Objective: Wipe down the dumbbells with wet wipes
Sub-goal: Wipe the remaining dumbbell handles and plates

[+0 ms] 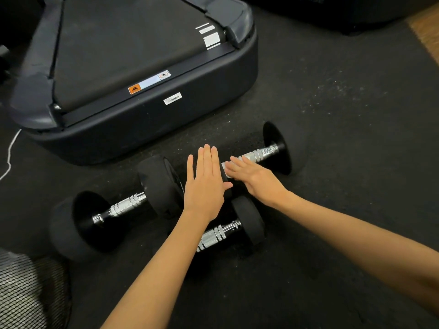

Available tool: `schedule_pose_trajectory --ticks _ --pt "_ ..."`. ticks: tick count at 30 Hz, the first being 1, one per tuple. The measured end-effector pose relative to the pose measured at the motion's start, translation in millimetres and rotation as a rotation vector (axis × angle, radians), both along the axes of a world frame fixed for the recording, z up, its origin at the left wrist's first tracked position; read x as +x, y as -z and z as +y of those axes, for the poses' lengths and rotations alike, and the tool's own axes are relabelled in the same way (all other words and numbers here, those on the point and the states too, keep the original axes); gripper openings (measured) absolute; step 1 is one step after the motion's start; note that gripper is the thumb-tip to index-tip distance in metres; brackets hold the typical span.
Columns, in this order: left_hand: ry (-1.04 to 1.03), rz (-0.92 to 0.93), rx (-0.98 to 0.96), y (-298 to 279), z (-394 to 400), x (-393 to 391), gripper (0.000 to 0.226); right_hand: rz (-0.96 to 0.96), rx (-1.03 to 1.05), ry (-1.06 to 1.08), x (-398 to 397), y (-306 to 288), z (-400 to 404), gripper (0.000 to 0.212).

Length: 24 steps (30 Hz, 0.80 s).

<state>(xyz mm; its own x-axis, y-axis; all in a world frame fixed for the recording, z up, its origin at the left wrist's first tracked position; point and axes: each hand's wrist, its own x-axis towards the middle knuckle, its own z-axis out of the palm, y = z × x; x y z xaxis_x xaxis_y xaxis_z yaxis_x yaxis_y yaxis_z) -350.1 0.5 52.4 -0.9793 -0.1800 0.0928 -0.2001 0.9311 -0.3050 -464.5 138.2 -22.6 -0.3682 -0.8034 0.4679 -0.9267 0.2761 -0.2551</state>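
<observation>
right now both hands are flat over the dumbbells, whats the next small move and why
Probably fetch a wet wipe first. The left hand and right hand lie open with straight fingers over the far dumbbell, and no wipe shows in either hand or on the floor, so nothing can be wiped yet.

A gym or home workout room is shown. The floor [332,115] is covered with black speckled rubber matting of the kind laid in exercise areas, and a strip of lighter brown flooring [425,32] is seen at the upper right edge. The rear end of a treadmill [147,115] is set on the matting, its dark belt and warning stickers being visible. Three dumbbells with black round heads and knurled chrome handles are laid on the floor just in front of it: one at the left [118,207], one farther right [268,150], one nearest [228,231]. A white cord [9,155] is trailed along the left edge.
</observation>
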Motion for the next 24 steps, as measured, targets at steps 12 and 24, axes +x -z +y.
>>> schedule_pose_trajectory --ticks 12,24 --pt "-0.008 -0.005 -0.011 0 0 0 0.089 -0.285 0.195 0.223 -14 -41 -39 0.042" --pt "-0.008 -0.015 -0.018 -1 -1 0 0.088 -0.189 0.043 0.139 -2 -23 -19 0.055"
